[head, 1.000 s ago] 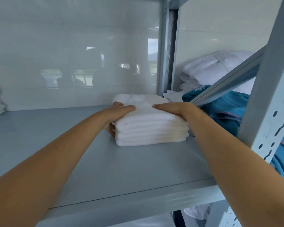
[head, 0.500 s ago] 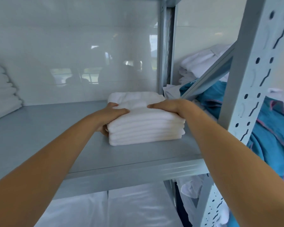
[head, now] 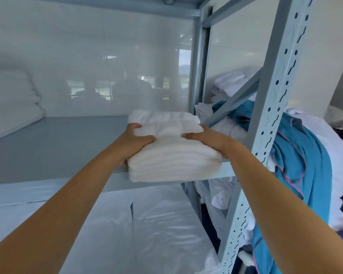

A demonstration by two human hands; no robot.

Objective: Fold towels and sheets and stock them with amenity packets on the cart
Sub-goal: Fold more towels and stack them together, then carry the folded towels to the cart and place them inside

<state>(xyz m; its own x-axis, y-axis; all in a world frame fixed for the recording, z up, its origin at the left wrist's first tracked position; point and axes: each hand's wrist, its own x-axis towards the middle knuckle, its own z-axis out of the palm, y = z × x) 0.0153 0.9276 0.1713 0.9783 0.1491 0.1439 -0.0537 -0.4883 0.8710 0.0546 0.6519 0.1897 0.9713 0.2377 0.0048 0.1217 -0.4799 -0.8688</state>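
A stack of folded white towels [head: 172,161] hangs partly over the front edge of the grey metal shelf [head: 53,143]. My left hand [head: 136,140] grips the stack's left side, thumb on top and fingers under it. On the right side my right hand [head: 204,140] grips it the same way. A second, smaller pile of white towels [head: 162,118] lies just behind on the shelf.
Another pile of folded white linen [head: 12,99] sits at the shelf's far left. White sheets [head: 147,234] lie on the lower shelf. A perforated upright post [head: 265,135] stands right of the stack, with blue and white laundry [head: 301,161] heaped beyond it.
The towel stack has come toward me from the middle of the shelf to its front edge, held in both hands. The view has pulled back and dropped, showing the lower shelf.
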